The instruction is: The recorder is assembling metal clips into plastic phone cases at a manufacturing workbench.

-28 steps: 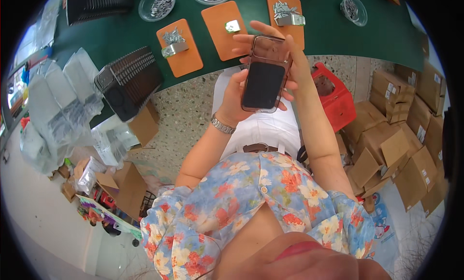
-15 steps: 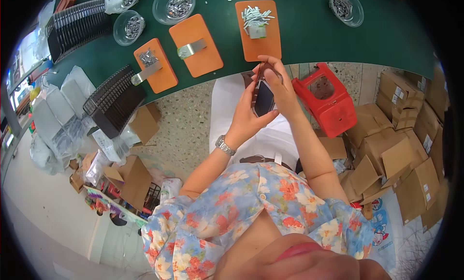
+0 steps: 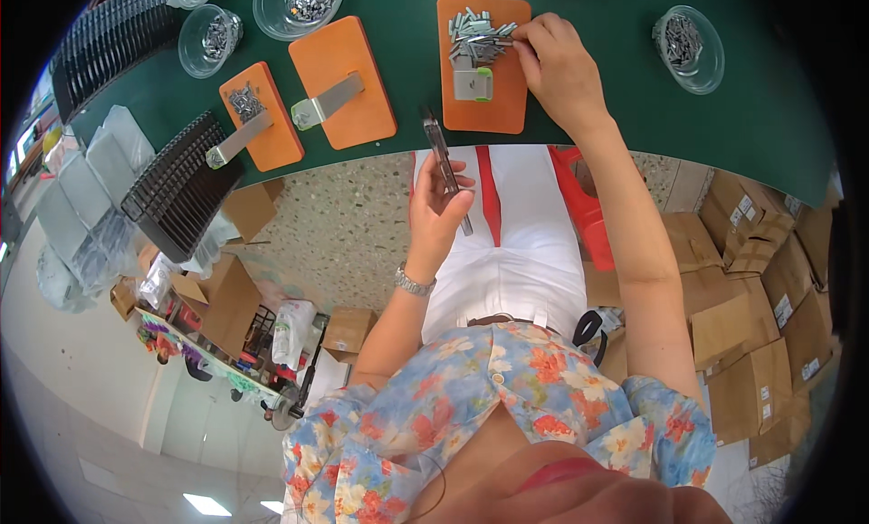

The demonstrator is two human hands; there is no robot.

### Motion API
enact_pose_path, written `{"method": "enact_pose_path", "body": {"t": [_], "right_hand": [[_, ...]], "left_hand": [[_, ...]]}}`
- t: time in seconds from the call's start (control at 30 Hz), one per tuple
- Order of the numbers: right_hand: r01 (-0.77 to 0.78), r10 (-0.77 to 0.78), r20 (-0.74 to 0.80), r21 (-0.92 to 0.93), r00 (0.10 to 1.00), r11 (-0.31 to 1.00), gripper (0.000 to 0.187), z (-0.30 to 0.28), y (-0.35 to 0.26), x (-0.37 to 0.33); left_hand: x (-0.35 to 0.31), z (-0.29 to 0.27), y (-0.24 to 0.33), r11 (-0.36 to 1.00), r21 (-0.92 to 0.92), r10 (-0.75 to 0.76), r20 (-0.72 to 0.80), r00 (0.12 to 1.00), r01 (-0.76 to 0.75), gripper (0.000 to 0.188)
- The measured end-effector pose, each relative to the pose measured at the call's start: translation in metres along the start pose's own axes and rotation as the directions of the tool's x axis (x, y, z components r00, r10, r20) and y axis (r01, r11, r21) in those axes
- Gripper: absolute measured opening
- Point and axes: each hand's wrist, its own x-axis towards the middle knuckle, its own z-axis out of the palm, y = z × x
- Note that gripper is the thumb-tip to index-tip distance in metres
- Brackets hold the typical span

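My left hand (image 3: 434, 221) is closed round a dark smartphone (image 3: 441, 157), held edge-on over my lap near the table's front edge. My right hand (image 3: 568, 76) reaches over an orange board (image 3: 498, 117), its bent fingers at the right side of a pile of small silvery metal pins (image 3: 475, 37). The fingertips touch the pile; whether a pin is pinched between them is too small to make out. Just below the pile, on the same board, sits a small metal plate with green edges (image 3: 471, 85).
Two more orange boards (image 3: 344, 90) (image 3: 262, 148) with metal strips lie to the left. Clear plastic bowls of metal parts (image 3: 210, 42) (image 3: 690, 49) stand at both sides of the green table (image 3: 597, 8). Black slotted racks (image 3: 176, 194) are at left, a red stool (image 3: 593, 234) under the table, cardboard boxes (image 3: 724, 334) at right.
My right hand has let go of the phone and moved forward and right to the pin pile. My left hand now holds the phone alone, tilted edge-on and shifted left.
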Motion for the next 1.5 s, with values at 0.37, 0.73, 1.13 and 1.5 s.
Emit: {"method": "enact_pose_path", "body": {"t": [0.37, 0.73, 1.13, 1.5], "right_hand": [[-0.44, 0.365, 0.297, 0.794, 0.882, 0.418, 0.019, -0.049, -0.011, -0.024], [-0.192, 0.026, 0.242, 0.827, 0.97, -0.528, 0.032, -0.072, -0.054, -0.031], [-0.26, 0.282, 0.346, 0.918, 0.895, -0.299, 0.022, -0.085, -0.063, -0.029], [-0.317, 0.322, 0.374, 0.924, 0.87, -0.216, 0.02, -0.093, -0.071, -0.025]], "left_hand": [[0.015, 0.005, 0.014, 0.995, -0.066, 0.076, 0.038, 0.996, -0.073, 0.07], [0.014, -0.009, 0.031, 0.999, -0.012, 0.051, 0.089, 0.995, -0.051, 0.069], [0.011, -0.006, 0.027, 0.992, 0.072, 0.094, 0.084, 0.992, -0.1, 0.067], [0.01, -0.004, 0.026, 0.994, 0.057, 0.087, 0.085, 0.993, -0.092, 0.066]]}}
